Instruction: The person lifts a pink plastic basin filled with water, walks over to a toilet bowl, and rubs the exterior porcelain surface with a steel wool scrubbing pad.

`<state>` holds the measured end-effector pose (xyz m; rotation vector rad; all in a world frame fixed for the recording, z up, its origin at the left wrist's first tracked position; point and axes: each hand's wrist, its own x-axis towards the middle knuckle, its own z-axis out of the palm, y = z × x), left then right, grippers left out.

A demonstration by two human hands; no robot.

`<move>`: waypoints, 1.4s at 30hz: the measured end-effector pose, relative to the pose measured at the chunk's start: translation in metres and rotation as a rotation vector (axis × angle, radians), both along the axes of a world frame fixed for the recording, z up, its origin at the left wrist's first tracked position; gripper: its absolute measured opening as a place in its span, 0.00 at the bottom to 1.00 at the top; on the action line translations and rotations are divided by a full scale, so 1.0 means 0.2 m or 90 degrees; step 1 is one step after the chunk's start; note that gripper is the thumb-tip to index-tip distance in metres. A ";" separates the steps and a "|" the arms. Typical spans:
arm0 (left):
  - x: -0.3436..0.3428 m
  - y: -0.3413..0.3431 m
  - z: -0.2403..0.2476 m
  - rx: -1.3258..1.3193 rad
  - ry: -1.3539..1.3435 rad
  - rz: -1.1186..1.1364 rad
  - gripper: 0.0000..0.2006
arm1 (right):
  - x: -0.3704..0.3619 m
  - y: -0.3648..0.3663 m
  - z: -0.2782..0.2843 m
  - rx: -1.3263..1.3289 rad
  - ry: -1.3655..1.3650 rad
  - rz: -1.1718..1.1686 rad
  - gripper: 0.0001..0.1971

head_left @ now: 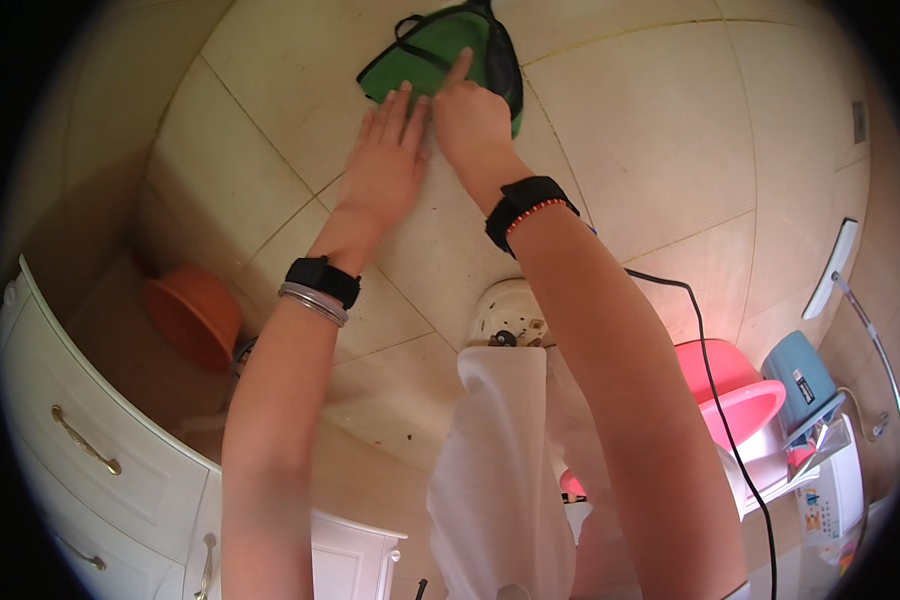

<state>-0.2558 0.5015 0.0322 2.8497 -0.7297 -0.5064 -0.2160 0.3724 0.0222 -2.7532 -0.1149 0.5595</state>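
A green fabric bag-like piece (pixel 410 68) with black edging and a thin black strap lies on the pale tiled floor at the top of the view. My left hand (pixel 383 165) is open, its fingers stretched out flat with the tips at the near edge of the green fabric. Close on its right, my right hand (pixel 473 125) reaches over the fabric with the index finger straight and touching or just above it. The other right fingers are folded, their tips partly hidden, and no held thing shows there. Both wrists wear black bands.
White drawers (pixel 120 420) with brass handles stand at left, beside an orange basin (pixel 192 315). At right are a pink basin (pixel 740 405), a blue bucket (pixel 798 375) and a squeegee (pixel 832 268). A black cable (pixel 705 350) runs past my right forearm. My white shoe (pixel 510 305) stands below my hands.
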 end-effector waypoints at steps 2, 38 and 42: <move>0.00 0.07 0.01 0.000 -0.008 0.017 0.28 | 0.02 0.09 -0.01 -0.055 -0.020 0.067 0.34; -1.24 0.30 0.46 0.371 0.353 0.261 0.33 | -0.34 -0.56 0.49 0.175 0.052 -0.010 0.15; -1.08 -0.04 0.84 0.167 0.280 0.284 0.29 | -0.44 -1.14 0.93 0.103 0.062 -0.124 0.14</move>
